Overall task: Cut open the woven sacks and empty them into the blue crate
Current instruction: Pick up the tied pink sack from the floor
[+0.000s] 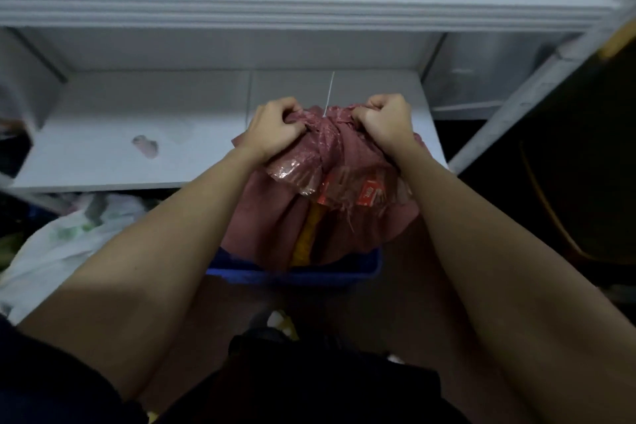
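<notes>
A reddish woven sack (pixel 272 217) hangs upended over the blue crate (pixel 296 274), its lower part inside the crate. My left hand (pixel 275 127) grips the sack's raised end on the left and my right hand (pixel 385 124) grips it on the right, both fists curled into the fabric. Clear tape with red labels (pixel 347 186) is wrapped across the sack. A yellow strip (pixel 304 241) shows down its front. A thin white thread (pixel 328 93) sticks up between my hands. The crate's inside is hidden by the sack.
A white shelf unit stands behind, with its low shelf (pixel 137 134) level with my hands. White plastic bags (pixel 65 237) lie on the floor at the left. A dark space with a yellow cable (pixel 550 210) is at the right. My dark clothing fills the bottom edge.
</notes>
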{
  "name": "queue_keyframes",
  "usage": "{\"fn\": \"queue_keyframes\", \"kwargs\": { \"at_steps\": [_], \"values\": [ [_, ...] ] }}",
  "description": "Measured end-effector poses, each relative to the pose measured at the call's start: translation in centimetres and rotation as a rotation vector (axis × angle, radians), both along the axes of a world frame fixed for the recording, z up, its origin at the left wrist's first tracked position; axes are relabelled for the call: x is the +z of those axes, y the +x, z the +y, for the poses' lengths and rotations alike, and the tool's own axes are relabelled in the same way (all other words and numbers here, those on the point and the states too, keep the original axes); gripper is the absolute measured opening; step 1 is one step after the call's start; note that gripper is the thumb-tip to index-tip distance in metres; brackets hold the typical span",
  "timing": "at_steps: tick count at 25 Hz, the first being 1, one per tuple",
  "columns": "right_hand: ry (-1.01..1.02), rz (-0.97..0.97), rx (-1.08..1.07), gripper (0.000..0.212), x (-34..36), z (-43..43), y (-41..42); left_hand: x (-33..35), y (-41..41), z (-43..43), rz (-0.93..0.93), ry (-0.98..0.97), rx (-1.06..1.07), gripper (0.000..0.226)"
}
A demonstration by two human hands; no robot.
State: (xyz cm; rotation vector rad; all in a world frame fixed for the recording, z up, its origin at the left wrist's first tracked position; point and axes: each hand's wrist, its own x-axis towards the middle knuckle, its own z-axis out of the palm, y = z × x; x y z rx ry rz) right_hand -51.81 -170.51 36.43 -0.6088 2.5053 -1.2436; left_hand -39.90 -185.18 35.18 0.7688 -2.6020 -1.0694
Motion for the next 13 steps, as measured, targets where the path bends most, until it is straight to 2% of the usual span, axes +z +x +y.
{"fn": "queue_keyframes", "kwargs": {
  "at_steps": [2, 8, 13],
  "values": [
    [-0.012, 0.002, -0.077, 0.029, 0.2, 1.9, 0.2, 0.3, -1.2, 1.4, 0.020, 0.019, -0.064, 0.010],
    [-0.047, 0.081, -0.191, 0.040, 2.6, 9.1, 1.6, 2.2, -2.1, 8.3, 0.117, -0.013, -0.135, 0.021],
    [-0.027, 0.246, -0.298, 0.030, 3.6, 20.1, 5.8, 3.3, -1.6, 18.0, 0.177, -0.038, -0.226, 0.019]
  ]
}}
